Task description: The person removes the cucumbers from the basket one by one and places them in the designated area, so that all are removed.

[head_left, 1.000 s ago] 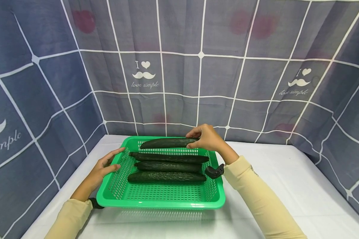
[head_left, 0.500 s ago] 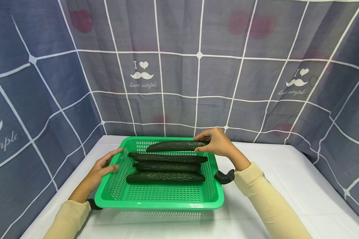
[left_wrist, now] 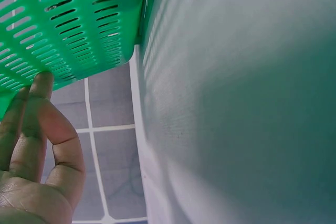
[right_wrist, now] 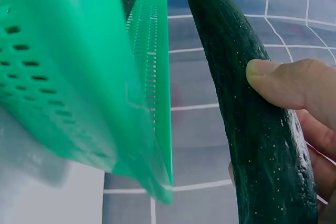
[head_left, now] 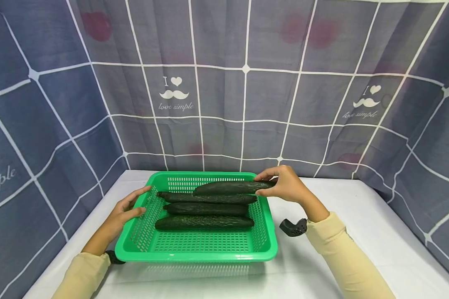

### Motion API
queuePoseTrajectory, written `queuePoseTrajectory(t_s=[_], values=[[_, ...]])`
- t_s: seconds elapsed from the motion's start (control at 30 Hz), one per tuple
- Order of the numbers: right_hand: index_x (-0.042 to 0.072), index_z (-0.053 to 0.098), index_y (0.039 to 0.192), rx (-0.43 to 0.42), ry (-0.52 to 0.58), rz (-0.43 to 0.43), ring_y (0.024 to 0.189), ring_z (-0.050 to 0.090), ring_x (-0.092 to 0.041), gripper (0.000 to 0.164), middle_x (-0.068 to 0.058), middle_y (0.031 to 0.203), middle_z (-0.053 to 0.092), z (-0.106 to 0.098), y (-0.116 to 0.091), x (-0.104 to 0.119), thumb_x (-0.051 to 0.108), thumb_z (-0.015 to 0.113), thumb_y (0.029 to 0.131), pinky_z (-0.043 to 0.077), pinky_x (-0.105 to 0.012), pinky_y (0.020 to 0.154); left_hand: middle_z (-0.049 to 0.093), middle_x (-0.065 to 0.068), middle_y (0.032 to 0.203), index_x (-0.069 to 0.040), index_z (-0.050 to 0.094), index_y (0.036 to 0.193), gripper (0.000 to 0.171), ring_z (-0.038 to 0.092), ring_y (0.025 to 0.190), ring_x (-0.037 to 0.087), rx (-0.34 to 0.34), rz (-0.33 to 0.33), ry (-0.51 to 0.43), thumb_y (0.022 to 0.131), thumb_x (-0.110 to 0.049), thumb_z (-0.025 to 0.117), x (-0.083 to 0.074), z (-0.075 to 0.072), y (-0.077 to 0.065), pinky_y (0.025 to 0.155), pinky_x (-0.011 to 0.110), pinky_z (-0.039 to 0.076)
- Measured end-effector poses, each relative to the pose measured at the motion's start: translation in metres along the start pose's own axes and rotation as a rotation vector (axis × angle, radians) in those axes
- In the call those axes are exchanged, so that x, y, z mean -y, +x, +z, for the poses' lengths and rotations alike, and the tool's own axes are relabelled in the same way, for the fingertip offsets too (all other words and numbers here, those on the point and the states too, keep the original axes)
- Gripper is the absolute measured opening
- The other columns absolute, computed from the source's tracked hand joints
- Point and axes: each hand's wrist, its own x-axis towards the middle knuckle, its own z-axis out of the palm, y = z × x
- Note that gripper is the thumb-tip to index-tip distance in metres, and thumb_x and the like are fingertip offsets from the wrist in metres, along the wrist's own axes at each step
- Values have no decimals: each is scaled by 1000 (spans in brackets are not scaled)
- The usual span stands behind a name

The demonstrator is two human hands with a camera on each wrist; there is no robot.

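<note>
My right hand (head_left: 289, 186) holds a dark green cucumber (head_left: 228, 188) near its right end, level above the back part of a green basket (head_left: 194, 257). The right wrist view shows the thumb (right_wrist: 286, 82) across the bumpy skin of this cucumber (right_wrist: 257, 135), with the other fingers behind it. Below it in the basket, several more cucumbers (head_left: 205, 222) lie side by side, lengthwise from left to right. At the basket's left rim, my left hand (head_left: 121, 214) grips with the thumb over the edge. In the left wrist view, its fingers (left_wrist: 39, 100) touch the outer slotted wall (left_wrist: 79, 35).
The basket stands on a white-covered table (head_left: 333, 207). A grey-blue checked curtain (head_left: 217, 95) with white lines closes off the back and both sides, close behind the basket. A black wrist strap piece (head_left: 294, 228) juts out beneath the right wrist.
My right hand has moved right and slightly toward the front with its cucumber, and the wrist now sits beyond the basket's right rim. The left hand keeps its place on the rim.
</note>
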Motion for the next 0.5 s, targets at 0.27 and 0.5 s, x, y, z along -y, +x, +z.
queuePoseTrajectory(t_s=[0.27,0.5], values=[[1,85,107,-28,66,35,86,72,-14,32,-3,95,77,-11,-16,-13,3,96,77,62,-28,77,16,29,175,-14,45,167,65,5,155,67,-10,19,1,105,-3,59,2,1,1,95,15,45],[-2,83,108,-33,91,72,76,74,-16,33,-7,94,76,-23,-26,-23,2,95,77,60,-26,69,16,28,176,-14,44,167,64,6,156,66,-15,-3,16,105,-5,60,0,1,0,96,12,41]])
